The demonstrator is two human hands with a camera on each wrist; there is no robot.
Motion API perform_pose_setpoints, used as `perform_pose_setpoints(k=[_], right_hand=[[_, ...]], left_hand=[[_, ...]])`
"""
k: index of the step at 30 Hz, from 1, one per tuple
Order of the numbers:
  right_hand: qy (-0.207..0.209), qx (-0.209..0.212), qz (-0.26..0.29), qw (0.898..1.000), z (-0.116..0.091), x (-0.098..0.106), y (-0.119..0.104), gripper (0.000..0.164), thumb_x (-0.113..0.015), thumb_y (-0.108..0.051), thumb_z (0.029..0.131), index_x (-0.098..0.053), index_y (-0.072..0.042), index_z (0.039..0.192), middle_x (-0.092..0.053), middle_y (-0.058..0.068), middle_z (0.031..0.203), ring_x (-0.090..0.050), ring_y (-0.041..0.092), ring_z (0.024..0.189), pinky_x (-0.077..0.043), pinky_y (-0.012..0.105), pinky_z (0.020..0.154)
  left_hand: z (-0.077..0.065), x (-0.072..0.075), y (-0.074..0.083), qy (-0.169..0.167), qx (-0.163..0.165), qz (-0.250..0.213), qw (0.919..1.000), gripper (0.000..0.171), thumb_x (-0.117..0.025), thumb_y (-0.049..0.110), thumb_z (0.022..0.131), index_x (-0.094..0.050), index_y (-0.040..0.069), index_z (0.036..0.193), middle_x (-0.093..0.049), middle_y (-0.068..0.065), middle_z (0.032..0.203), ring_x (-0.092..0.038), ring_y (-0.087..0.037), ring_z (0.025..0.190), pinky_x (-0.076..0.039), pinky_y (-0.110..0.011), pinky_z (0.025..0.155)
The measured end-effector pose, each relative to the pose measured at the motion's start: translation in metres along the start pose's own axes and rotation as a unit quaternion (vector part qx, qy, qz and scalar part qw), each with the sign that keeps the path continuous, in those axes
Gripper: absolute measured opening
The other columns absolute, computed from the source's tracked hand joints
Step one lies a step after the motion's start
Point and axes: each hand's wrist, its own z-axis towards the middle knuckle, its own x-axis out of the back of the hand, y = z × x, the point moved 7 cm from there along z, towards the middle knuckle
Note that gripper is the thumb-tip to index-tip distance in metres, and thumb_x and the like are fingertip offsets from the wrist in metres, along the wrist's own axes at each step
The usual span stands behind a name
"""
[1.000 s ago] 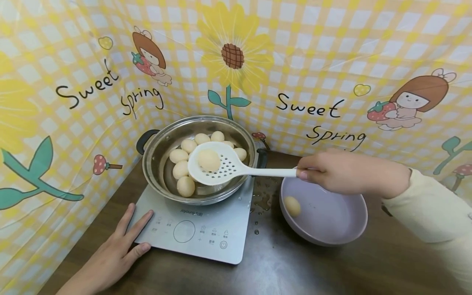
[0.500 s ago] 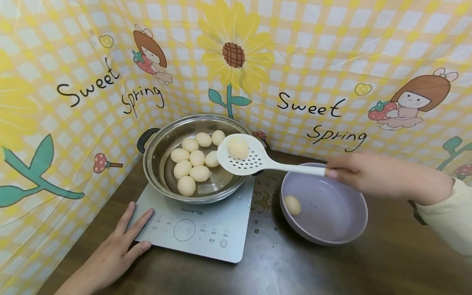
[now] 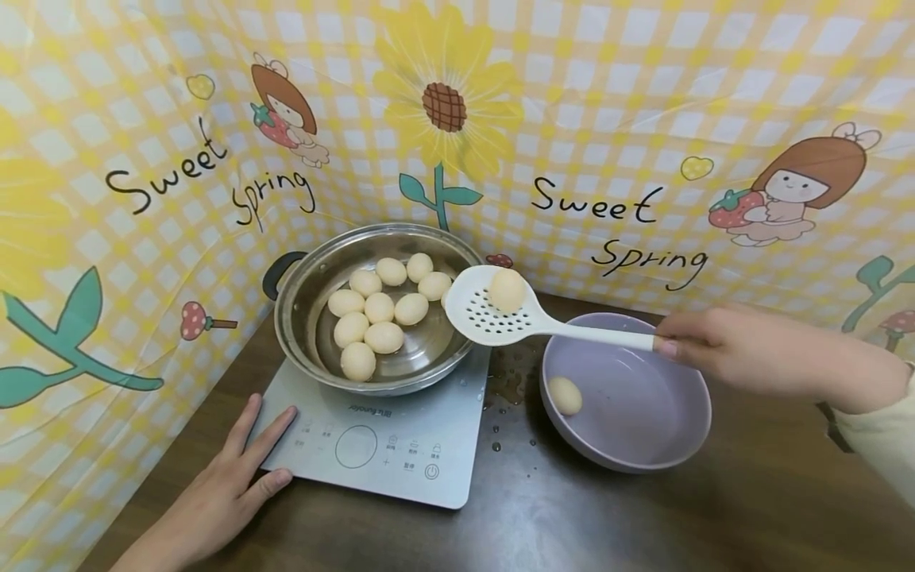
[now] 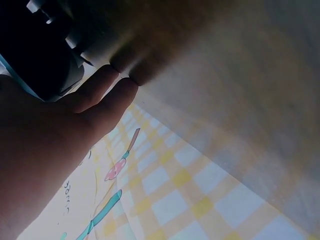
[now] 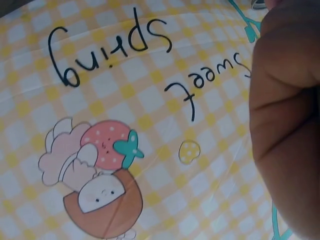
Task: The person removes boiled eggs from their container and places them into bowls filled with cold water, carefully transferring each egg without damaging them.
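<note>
My right hand (image 3: 722, 345) grips the handle of a white slotted spoon (image 3: 493, 318) in the head view. One egg (image 3: 507, 291) lies on the spoon's bowl, which hangs over the gap between pot and bowl, at the pot's right rim. Several pale eggs (image 3: 384, 338) sit in the steel pot (image 3: 429, 373). A lilac bowl (image 3: 636, 405) holds a single egg (image 3: 565, 396) against its left wall; the spoon handle crosses above it. My left hand (image 3: 221, 481) rests with fingers spread at the left edge of the white induction cooker (image 3: 400, 469). In the right wrist view the right hand (image 5: 287, 115) hides the spoon.
The pot stands on the cooker, its black handle (image 3: 282, 274) sticking out at the left. Water drops (image 3: 500, 405) wet the dark table (image 3: 543, 516) between cooker and bowl. A yellow checked cloth (image 3: 572, 103) covers the walls behind and at the left.
The right hand has carried the slotted spoon and its egg rightward, from above the pot to past its right rim. The left hand has stayed in place.
</note>
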Motion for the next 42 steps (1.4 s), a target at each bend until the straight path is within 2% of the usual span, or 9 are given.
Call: perform_pose_setpoints(k=[6,13,19,22,29,34,42], right_hand=[[0.021,0.005,-0.006,1.0,-0.008,0.001,0.008,0.012,-0.058,-0.026,0.105,-0.067,-0.03,0.099,-0.058,-0.019,0.085,-0.054,0.002,0.079,-0.046,0.029,0.072],[0.039,-0.003,-0.013,0.999,-0.023,-0.001,0.022,0.012,-0.059,-0.023,0.104,-0.07,-0.029,0.104,-0.062,-0.022,0.091,-0.056,0.001,0.084,-0.049,0.03,0.075],[0.038,-0.034,-0.012,0.999,-0.036,-0.005,0.038,0.014,-0.058,-0.024,0.105,-0.071,-0.027,0.11,-0.065,-0.019,0.097,-0.057,0.003,0.086,-0.049,0.031,0.074],[0.035,-0.053,-0.014,0.998,-0.042,-0.008,0.048,0.019,-0.058,-0.026,0.105,-0.072,-0.021,0.116,-0.068,-0.014,0.103,-0.059,0.007,0.091,-0.051,0.035,0.074],[0.032,-0.093,-0.004,0.995,-0.06,-0.021,0.068,0.022,-0.056,-0.03,0.106,-0.071,-0.02,0.119,-0.062,-0.014,0.089,-0.053,0.006,0.077,-0.045,0.029,0.065],[0.024,-0.106,-0.009,0.994,-0.068,-0.028,0.078,0.024,-0.056,-0.028,0.106,-0.071,-0.016,0.12,-0.067,-0.011,0.096,-0.058,0.01,0.084,-0.049,0.036,0.067],[0.029,-0.105,-0.022,0.994,-0.076,-0.04,0.087,0.021,-0.057,-0.026,0.106,-0.072,-0.014,0.115,-0.068,-0.008,0.093,-0.059,0.011,0.081,-0.048,0.038,0.064]], left_hand=[[-0.001,-0.001,0.0,-0.002,0.004,-0.002,1.0,0.075,-0.062,0.033,0.102,-0.02,0.027,0.164,0.01,-0.02,0.166,-0.036,-0.067,0.128,-0.044,-0.07,0.083],[0.0,-0.001,0.001,0.001,0.001,0.0,1.0,0.075,-0.063,0.033,0.102,-0.02,0.027,0.164,0.01,-0.019,0.167,-0.035,-0.066,0.129,-0.043,-0.071,0.083],[0.0,-0.001,0.0,0.0,0.002,-0.001,1.0,0.076,-0.062,0.033,0.102,-0.019,0.028,0.164,0.012,-0.018,0.167,-0.034,-0.066,0.129,-0.043,-0.072,0.083],[-0.001,-0.001,0.0,-0.001,0.004,0.001,1.0,0.076,-0.063,0.033,0.102,-0.019,0.028,0.164,0.011,-0.018,0.167,-0.035,-0.066,0.129,-0.043,-0.071,0.082],[-0.001,-0.002,0.0,-0.007,0.008,0.001,0.9999,0.076,-0.062,0.034,0.102,-0.018,0.028,0.164,0.012,-0.018,0.167,-0.035,-0.066,0.129,-0.043,-0.072,0.083],[0.0,-0.002,0.0,-0.006,0.006,0.002,1.0,0.076,-0.063,0.033,0.102,-0.019,0.027,0.164,0.011,-0.019,0.167,-0.035,-0.066,0.129,-0.043,-0.071,0.083],[0.001,-0.001,0.0,-0.004,0.002,0.0,1.0,0.076,-0.063,0.032,0.102,-0.019,0.027,0.164,0.011,-0.019,0.167,-0.035,-0.066,0.129,-0.042,-0.072,0.083]])
